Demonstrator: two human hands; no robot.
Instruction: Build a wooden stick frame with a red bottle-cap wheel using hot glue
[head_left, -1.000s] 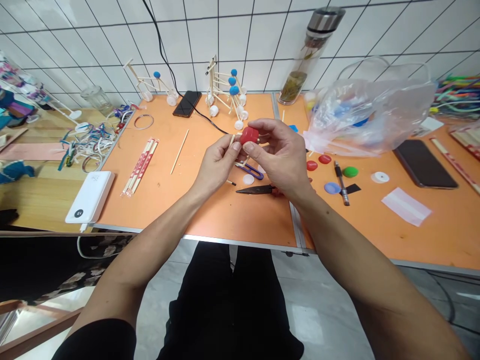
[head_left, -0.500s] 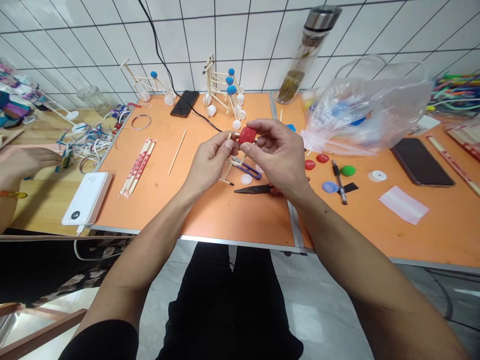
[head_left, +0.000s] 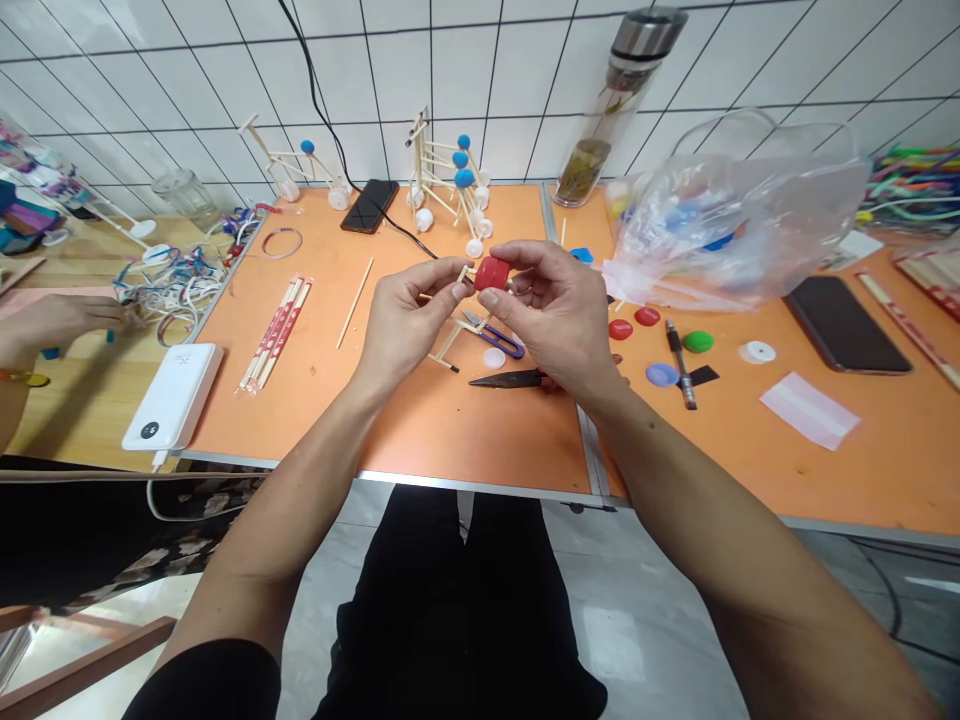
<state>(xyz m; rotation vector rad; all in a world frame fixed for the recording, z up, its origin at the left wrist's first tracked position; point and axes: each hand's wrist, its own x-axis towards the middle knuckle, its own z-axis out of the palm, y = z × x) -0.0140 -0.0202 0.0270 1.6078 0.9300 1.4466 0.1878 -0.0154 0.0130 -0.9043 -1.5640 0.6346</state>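
Note:
My right hand pinches a red bottle cap between thumb and fingertips, above the orange table. Close on its left, my left hand is closed on a small wooden stick frame, whose lower legs hang below the fingers. One stick end reaches the cap's left side; whether it enters the cap is hard to see. Beneath the hands lie purple-handled thread snips, a pale disc and dark pointed pliers, partly hidden by my right hand.
Stick models with white wheels stand by the tiled wall, near a phone and a tall glass bottle. Wrapped chopsticks and a power bank lie left. A plastic bag sits right. Another person's hand works far left.
My left hand has shifted slightly left, and the lower legs of the stick frame have swung left with it. My right hand keeps its pinch on the red cap.

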